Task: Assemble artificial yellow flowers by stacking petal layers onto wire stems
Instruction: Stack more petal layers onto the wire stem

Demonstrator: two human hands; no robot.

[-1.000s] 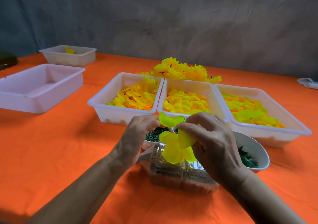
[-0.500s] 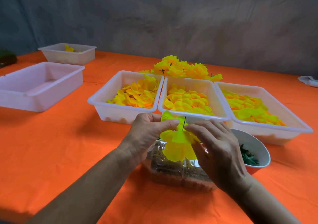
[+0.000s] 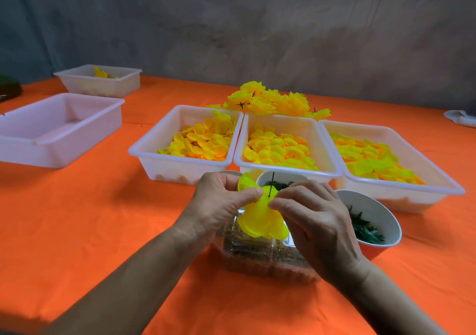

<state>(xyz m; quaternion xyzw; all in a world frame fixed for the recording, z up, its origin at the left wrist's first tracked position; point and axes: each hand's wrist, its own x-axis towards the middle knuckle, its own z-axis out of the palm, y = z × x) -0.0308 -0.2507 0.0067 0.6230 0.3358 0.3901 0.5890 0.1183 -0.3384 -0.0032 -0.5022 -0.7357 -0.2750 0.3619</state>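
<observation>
Both hands raised together over the orange desk (image 3: 77, 231), pinching one yellow petal layer (image 3: 260, 221) between them. Left hand (image 3: 219, 206) curled on the layer's upper left lobe, thumb tip pressed to the petal near its centre. Right hand (image 3: 316, 221) curled on the opposite side, thumb and forefinger pinching close to the middle, where a thin dark wire stem (image 3: 271, 184) pokes up through the layer and stands nearly upright between the two thumbs. Lower petals hanging down below the fingertips, in front of a clear plastic container (image 3: 257, 260) with brownish contents, sitting directly under the hands. Just beyond the hands, a small white bowl (image 3: 283, 177) holding dark green pieces; just to the right of the right hand, a larger white bowl (image 3: 381, 216) with green leaf parts. Farther beyond the hands, three white trays side by side, each with loose yellow petals: left tray (image 3: 144, 151), middle tray (image 3: 288, 123), right tray (image 3: 443, 180). Behind those trays, a heap of finished yellow flowers (image 3: 270, 100). Well off to the left of the left hand, a pale tray (image 3: 77, 149), and beyond it a smaller white tray (image 3: 103, 87) with a bit of yellow inside.
</observation>
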